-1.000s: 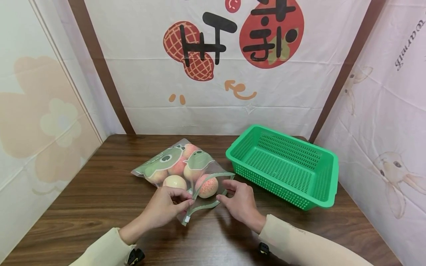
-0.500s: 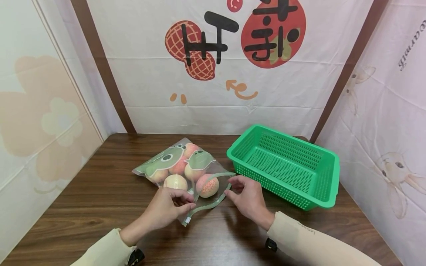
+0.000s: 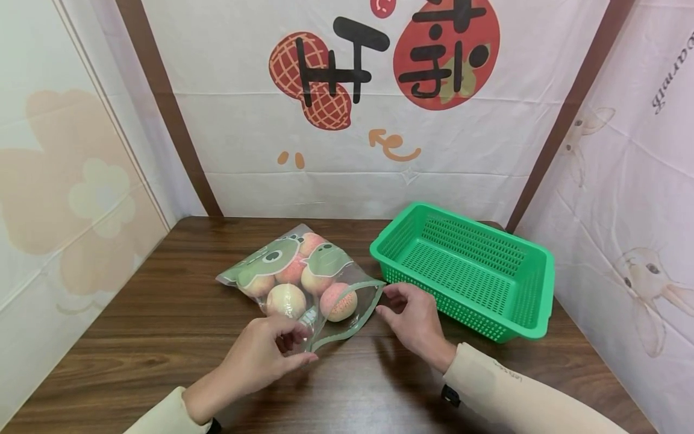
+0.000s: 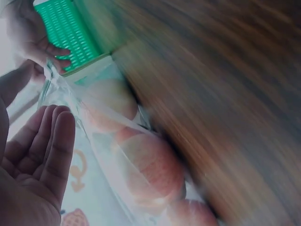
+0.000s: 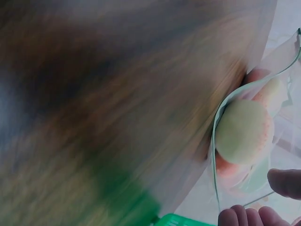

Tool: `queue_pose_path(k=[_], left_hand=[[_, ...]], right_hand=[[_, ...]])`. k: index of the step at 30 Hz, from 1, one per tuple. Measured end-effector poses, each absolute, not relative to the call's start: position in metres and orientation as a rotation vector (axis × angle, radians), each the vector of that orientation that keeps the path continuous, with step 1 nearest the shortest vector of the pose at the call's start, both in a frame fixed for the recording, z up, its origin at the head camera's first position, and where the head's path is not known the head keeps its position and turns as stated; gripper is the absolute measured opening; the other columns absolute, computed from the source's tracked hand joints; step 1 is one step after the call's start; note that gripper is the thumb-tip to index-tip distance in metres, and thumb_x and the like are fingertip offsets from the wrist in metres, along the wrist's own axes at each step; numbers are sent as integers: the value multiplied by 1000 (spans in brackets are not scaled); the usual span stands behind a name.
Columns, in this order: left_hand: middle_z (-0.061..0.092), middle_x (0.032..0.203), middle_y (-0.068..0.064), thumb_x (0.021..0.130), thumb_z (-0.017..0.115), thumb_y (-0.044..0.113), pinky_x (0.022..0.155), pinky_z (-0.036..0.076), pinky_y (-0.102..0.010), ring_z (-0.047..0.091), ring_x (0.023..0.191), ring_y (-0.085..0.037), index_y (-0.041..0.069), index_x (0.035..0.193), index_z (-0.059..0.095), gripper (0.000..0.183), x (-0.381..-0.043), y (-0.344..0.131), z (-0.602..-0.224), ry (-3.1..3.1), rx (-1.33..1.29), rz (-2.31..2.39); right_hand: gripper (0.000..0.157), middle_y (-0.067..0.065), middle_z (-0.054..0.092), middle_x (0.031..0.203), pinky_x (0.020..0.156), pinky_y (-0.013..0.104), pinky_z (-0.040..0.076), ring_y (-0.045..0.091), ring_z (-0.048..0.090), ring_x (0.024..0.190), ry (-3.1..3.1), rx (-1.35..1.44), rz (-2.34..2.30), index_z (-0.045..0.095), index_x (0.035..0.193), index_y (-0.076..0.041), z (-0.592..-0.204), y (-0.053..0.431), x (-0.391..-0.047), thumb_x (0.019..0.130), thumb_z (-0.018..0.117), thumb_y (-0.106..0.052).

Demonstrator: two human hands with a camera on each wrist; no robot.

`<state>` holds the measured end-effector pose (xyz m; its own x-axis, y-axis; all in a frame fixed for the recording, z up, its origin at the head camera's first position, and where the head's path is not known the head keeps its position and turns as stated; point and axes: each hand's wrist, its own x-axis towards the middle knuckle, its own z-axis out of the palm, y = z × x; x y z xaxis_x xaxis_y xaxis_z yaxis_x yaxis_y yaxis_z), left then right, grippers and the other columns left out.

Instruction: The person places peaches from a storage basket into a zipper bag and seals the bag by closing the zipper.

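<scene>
A clear slider zip bag (image 3: 355,274) with a green cartoon print lies on the table, its mouth gaping towards me. Several peaches (image 3: 285,301) fill it, and one speckled peach (image 3: 338,302) sits just inside the opening. My left hand (image 3: 265,352) is at the mouth's near left corner, overlapping it in the head view; the left wrist view shows its fingers (image 4: 59,146) extended beside the bag, with nothing between them. My right hand (image 3: 414,319) is at the mouth's right corner, fingertips close to the edge. Thumb and fingers (image 5: 240,216) stand apart there.
A green perforated plastic basket (image 3: 461,271) stands right of the bag, just beyond my right hand. The dark wood table (image 3: 162,337) ends at printed cloth walls (image 3: 352,187) behind and on both sides.
My right hand has drawn back rightwards from the bag's edge. My left hand has moved slightly down and left, its fingers spreading off the corner they pinched. The bag has hardly moved.
</scene>
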<state>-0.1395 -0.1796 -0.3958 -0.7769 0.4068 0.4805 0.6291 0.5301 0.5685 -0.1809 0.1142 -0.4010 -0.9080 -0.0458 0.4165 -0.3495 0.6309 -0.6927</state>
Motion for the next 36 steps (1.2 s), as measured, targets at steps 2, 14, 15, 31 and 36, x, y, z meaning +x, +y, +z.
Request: queue_pose_path(k=[2,14,15,31,36], left_hand=[[60,73,13,64,99,25,55,48,-16,56,62,-2,22,82,69,35,-136,-182,-397,-2458,-889,-967],[43,68,18,52,101,28,49,34,-14,36,61,5,25,71,49,56,-126,-184,-400,-2382,-954,-507],[44,68,18,53,101,27,48,34,-14,36,61,5,25,71,49,55,-126,-184,-400,-2384,-952,-502],[48,69,16,59,89,8,48,36,-12,39,62,6,23,70,57,37,-121,-186,-404,-2272,-999,-480],[48,68,16,60,87,7,48,36,-12,40,62,6,23,70,58,35,-121,-187,-404,-2235,-1009,-483]], right_hand=[[31,6,71,96,72,33,59,15,69,81,-2506,320,1102,74,106,-9,-402,117,-183,79,89,-6],[50,12,74,105,66,44,59,27,72,83,-2629,401,580,66,129,-6,-407,123,-200,83,86,-8],[49,13,74,106,67,44,60,28,72,86,-2640,410,558,66,128,-6,-407,122,-201,83,85,-7],[29,12,72,92,64,38,58,27,71,78,-2643,502,453,66,112,-2,-413,113,-216,86,75,7],[17,10,68,80,57,36,56,25,69,70,-2623,528,423,66,100,-3,-412,109,-219,88,70,9]])
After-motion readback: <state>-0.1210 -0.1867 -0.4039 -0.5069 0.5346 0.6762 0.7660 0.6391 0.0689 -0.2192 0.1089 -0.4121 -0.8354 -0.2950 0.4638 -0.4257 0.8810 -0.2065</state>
